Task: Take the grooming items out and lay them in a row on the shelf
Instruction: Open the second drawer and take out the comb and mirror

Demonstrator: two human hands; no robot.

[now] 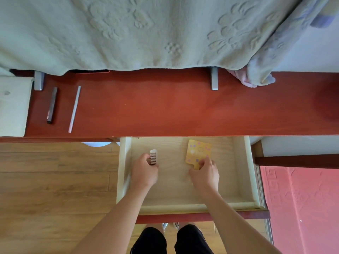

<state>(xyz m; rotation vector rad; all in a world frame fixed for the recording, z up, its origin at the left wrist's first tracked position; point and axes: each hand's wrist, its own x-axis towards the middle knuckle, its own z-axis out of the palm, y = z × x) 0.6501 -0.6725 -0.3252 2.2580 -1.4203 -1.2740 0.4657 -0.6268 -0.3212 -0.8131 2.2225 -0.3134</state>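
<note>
Head view, lower centre: gripping comb point(153, 157) with left hand point(145, 171), pinching handle of yellow paddle point(198, 151) with right hand point(205, 173), both items down inside open drawer point(242, 171), comb left, paddle right, well apart. Upper left, lying on red shelf point(165, 107): dark bar point(52, 105) and silver strip point(74, 109), side by side, not touching.
</note>
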